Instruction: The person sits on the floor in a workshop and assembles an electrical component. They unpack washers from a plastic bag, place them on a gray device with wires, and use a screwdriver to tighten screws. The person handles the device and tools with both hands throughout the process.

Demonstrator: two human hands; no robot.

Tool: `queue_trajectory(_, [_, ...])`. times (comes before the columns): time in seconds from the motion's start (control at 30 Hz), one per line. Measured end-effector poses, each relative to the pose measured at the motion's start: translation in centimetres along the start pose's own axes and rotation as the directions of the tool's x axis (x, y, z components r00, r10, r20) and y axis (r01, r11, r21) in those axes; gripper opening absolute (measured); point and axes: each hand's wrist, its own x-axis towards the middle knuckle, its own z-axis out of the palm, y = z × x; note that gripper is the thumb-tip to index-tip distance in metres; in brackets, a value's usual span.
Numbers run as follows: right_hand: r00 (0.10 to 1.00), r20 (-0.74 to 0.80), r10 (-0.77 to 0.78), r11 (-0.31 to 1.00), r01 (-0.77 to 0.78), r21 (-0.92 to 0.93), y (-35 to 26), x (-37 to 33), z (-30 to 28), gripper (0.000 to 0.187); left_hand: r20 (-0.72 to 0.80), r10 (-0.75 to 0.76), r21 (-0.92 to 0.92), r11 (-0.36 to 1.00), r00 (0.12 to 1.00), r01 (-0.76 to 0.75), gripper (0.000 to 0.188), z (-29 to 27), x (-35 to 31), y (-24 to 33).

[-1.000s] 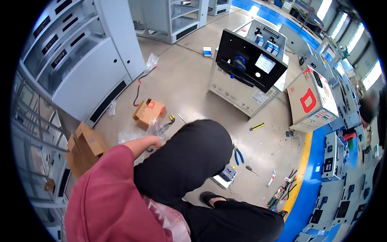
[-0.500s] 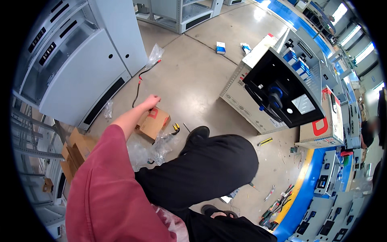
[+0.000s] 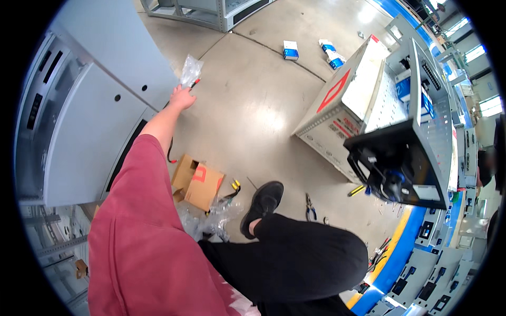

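1. The left hand (image 3: 183,98) is stretched out beside the grey cabinet (image 3: 95,126), fingers at the lower end of the clear plastic bag (image 3: 192,70); whether they are clamped on anything, one cannot tell.
2. The right hand is out of view.
3. The bag lies on the floor, the red-ended black cable (image 3: 195,82) just beside it, beyond the open carton (image 3: 206,185).
4. The step in hand looks like reaching for bag or cable; the next move seems to call for a sure pinch.
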Motion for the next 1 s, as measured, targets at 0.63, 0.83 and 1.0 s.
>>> queue_trajectory(0.63, [1.0, 0.006, -0.011, 0.987, 0.01, 0.162, -2.6, 2.9, 0.5, 0.009, -0.031, 0.05, -0.971, 0.234, 0.998, -0.042, 0.044, -2.7, 6.5, -2.5])
queue_trajectory(0.83, [0.995, -0.088, 0.05, 0.956, -0.023, 0.292, 2.1, -9.2, -9.9, 0.01, -0.122, 0.469, -0.905, 0.308, 0.875, -0.292, 0.036, -7.6, -8.5, 6.5])
queue_trajectory(1.0, [0.976, -0.178, 0.127, 0.883, -0.03, 0.468, 8.7, -23.5, -20.6, 0.01, -0.088, 0.804, -0.747, 0.337, 0.588, -0.573, 0.036, -8.2, -21.6, 15.3])
